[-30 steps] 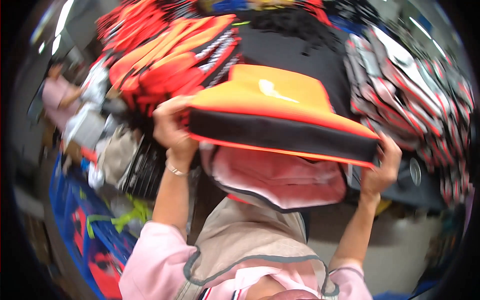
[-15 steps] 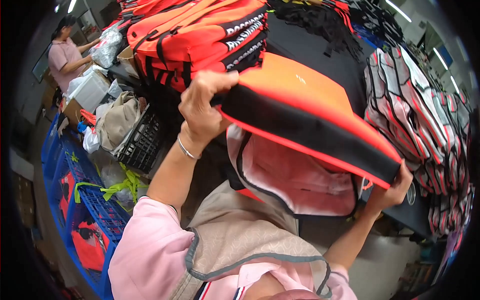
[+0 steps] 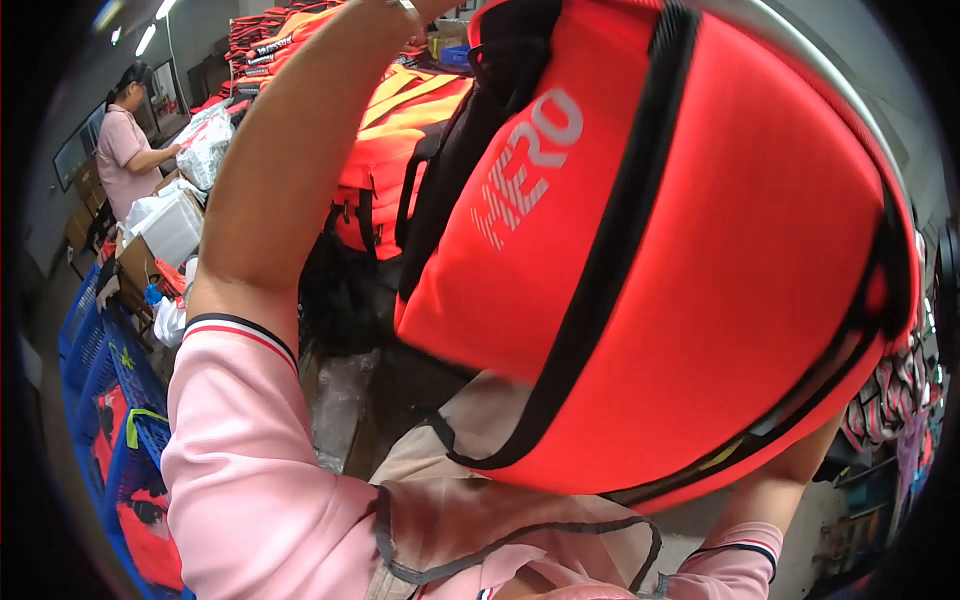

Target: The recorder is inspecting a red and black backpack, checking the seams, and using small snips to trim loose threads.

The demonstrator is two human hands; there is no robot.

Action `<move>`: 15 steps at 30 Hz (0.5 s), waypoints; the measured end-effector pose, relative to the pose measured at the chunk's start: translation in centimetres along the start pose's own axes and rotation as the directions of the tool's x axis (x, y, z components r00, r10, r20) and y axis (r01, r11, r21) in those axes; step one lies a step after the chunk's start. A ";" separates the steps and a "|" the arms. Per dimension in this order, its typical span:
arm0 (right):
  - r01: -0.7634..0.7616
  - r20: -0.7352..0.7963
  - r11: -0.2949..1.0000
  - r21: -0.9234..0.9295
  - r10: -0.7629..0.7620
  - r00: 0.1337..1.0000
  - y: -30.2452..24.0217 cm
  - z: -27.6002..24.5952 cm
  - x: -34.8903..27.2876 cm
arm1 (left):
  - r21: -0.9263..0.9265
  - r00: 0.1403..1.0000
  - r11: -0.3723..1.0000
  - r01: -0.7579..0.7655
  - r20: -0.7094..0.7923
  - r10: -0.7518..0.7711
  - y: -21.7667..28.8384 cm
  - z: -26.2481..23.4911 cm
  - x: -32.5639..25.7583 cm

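Observation:
A large bright red-orange bag (image 3: 740,200) fills the right half of the view, lifted close in front of me and tilted. Black straps cross its outer side, and pale lettering marks one panel. Pale grey edging curves along its upper right rim. My left arm reaches up to the top edge of the view, where only the wrist with a bracelet and a bit of my left hand (image 3: 432,8) show, close to the bag's upper left. Its fingers are out of sight. My right forearm goes up behind the bag's lower right side, which hides my right hand.
Stacked orange-red bags (image 3: 385,190) lie behind at the left. Blue plastic crates (image 3: 120,400) with red pieces stand at the lower left, near a white box (image 3: 172,232). Grey-and-red bag pieces (image 3: 890,400) hang at the right. A co-worker (image 3: 128,150) stands at the far left.
The bag has been raised nearer and turned, so its outer side faces me instead of the black band and pale lining. My left arm has risen, and my right hand has gone behind the bag.

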State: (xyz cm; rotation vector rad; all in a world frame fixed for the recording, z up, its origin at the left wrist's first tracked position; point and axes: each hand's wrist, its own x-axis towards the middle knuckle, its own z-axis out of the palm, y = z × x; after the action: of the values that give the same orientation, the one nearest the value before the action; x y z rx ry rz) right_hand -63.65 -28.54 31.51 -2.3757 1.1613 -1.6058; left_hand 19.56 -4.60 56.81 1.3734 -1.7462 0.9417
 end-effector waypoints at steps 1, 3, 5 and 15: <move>-0.046 0.097 0.986 0.160 0.031 0.995 -3.2 6.9 -0.8 | 0.075 0.995 0.996 0.049 0.084 -0.056 -3.7 -0.1 0.6; -0.207 0.281 0.912 0.353 0.108 0.954 -10.8 19.8 6.1 | 0.126 0.960 0.985 0.116 0.239 -0.144 -8.0 4.7 -0.6; -0.421 0.422 0.794 0.437 0.232 0.876 -16.4 27.6 6.7 | 0.087 0.901 0.988 0.128 0.406 -0.153 1.5 14.8 -7.1; -0.705 0.482 0.613 0.358 0.525 0.701 -15.1 45.9 -1.0 | -0.362 0.810 0.762 0.536 0.474 -0.345 0.3 25.2 -31.0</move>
State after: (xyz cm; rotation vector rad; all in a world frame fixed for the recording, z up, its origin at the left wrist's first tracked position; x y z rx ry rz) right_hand -18.13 -33.33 16.05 -1.5353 1.1144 -1.0338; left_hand 22.46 -12.27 17.77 1.5893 -1.6395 -0.0520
